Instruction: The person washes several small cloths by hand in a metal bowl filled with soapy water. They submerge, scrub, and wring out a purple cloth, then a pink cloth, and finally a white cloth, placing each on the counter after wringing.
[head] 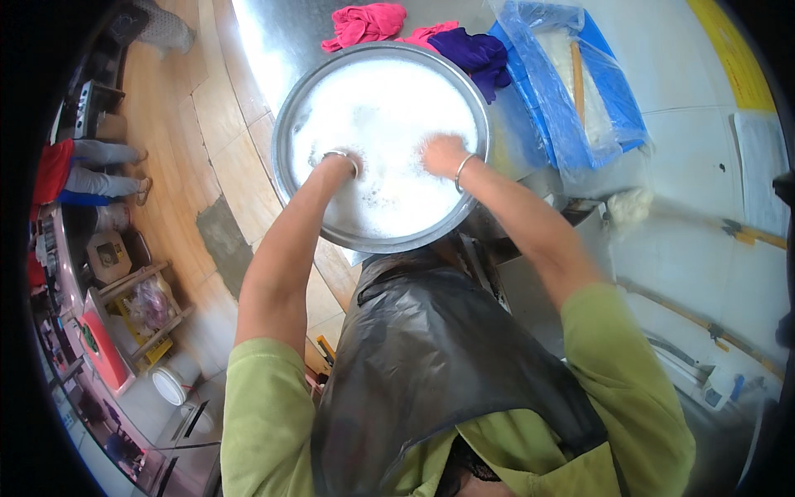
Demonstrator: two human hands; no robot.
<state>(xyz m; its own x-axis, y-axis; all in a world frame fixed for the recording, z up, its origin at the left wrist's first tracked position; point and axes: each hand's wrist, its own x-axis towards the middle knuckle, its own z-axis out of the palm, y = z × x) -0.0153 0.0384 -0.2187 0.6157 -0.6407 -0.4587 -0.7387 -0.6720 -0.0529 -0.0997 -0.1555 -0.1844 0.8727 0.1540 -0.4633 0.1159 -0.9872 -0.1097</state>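
A large round metal basin [380, 245] stands before me on a metal worktop, full of white, foamy contents. My left hand [348, 163] is sunk in the foam on the left side, with a bangle at the wrist; its fingers are hidden. My right hand [444, 154] is at the foam's surface on the right side, blurred, with a bangle at its wrist; its fingertips do not show clearly. Pink cloth [366, 25] lies behind the basin, and purple cloth [475, 56] is beside it at the basin's far right rim.
A blue crate [621, 105] lined with clear plastic holds pale material and a wooden rolling pin [577, 84]. A person [99, 168] stands at the far left. A white bucket [169, 384] and a wooden rack [140, 282] are at the lower left.
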